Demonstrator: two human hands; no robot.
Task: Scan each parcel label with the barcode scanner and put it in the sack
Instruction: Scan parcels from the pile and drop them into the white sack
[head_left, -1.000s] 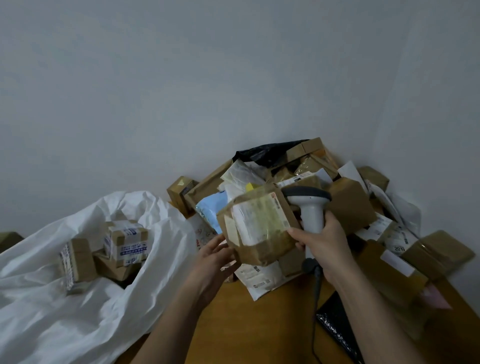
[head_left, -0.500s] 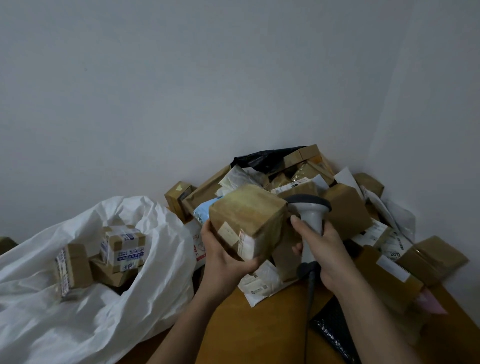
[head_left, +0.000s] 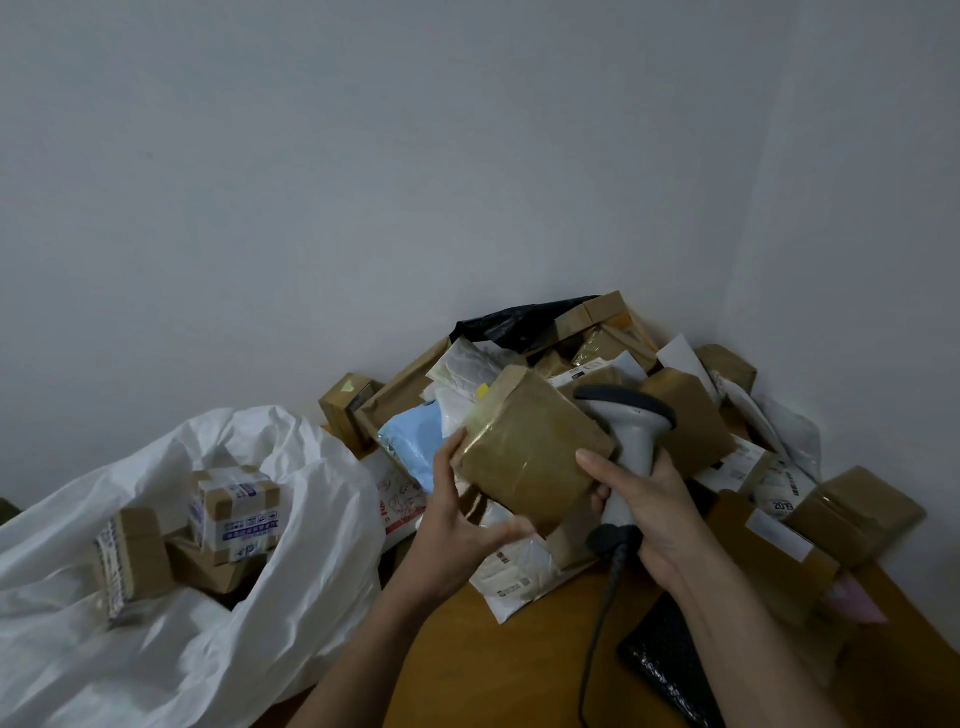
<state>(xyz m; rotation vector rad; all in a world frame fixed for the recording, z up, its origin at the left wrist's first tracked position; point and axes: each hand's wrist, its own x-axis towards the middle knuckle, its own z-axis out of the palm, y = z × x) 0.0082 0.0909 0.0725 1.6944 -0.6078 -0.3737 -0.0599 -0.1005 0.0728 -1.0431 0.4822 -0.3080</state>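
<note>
Left hand (head_left: 457, 519) gripping brown parcel (head_left: 530, 457), label hidden, right hand (head_left: 649, 509) clutching scanner (head_left: 631, 441).

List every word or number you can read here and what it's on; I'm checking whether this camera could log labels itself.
"2019": white mailer at the right of the pile.
Blue print on the taped box in the sack: too blurred to read.
Red print on the white bag beside the left hand: unreadable.
Held parcel: no label faces the camera.
Scanner in the right hand: no legible marking.
</note>
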